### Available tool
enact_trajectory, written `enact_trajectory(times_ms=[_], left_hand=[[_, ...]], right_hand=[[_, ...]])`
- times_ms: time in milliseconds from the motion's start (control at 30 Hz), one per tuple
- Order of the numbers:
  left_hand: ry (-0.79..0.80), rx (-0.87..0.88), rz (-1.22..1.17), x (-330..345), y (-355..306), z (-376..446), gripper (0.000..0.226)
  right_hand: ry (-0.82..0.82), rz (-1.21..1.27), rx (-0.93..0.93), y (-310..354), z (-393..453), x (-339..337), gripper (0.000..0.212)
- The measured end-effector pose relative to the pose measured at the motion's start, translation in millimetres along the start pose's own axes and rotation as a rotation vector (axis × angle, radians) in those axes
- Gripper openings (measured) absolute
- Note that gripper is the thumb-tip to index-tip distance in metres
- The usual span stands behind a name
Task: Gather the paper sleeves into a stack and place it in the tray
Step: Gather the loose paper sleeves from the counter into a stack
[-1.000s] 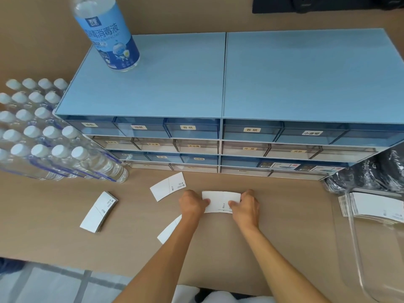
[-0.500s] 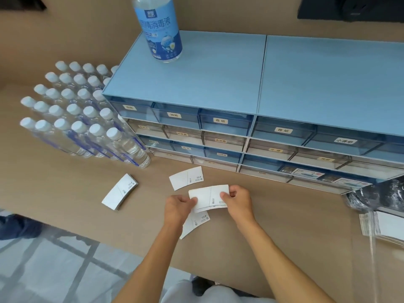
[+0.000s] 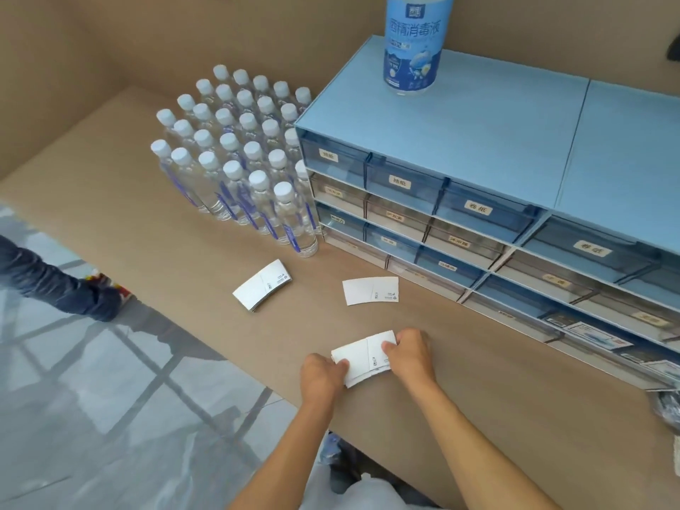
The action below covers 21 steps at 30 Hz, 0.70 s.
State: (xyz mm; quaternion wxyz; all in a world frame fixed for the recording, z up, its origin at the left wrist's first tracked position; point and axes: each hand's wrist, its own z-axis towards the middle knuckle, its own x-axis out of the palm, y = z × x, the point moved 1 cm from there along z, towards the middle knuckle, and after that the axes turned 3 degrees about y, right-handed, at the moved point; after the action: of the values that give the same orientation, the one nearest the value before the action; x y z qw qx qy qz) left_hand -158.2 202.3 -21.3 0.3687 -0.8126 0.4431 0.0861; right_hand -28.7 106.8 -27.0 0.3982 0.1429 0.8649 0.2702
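Both my hands grip a small stack of white paper sleeves [image 3: 364, 357] low over the brown table near its front edge. My left hand [image 3: 321, 375] pinches the stack's left end and my right hand [image 3: 412, 353] its right end. A single flat sleeve [image 3: 371, 290] lies on the table beyond them, close to the drawer cabinet. Another small pile of sleeves [image 3: 262, 286] lies further left, in front of the water bottles. The tray is out of view.
A blue drawer cabinet [image 3: 478, 149] fills the right back, with a large disinfectant bottle [image 3: 414, 42] on top. Several capped water bottles [image 3: 239, 160] stand left of it. The table edge [image 3: 176, 325] runs diagonally; another person's leg [image 3: 55, 285] is on the floor at left.
My hands brought the held sleeves down onto the loose sleeve that lay near the table's front, and now hold them together. The camera has swung left, so the tray has left the view.
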Motion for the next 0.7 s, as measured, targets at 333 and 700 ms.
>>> enact_trajectory(times_ms=[333,700], left_hand=[[-0.038,-0.025,-0.022,1,2,10,0.035],[0.002,0.006,-0.288,-6,-6,18,0.025]], right_hand=[[0.002,-0.018,0.023,-5,2,1,0.049],[0.074,0.347,0.057,-1,11,-2,0.013]])
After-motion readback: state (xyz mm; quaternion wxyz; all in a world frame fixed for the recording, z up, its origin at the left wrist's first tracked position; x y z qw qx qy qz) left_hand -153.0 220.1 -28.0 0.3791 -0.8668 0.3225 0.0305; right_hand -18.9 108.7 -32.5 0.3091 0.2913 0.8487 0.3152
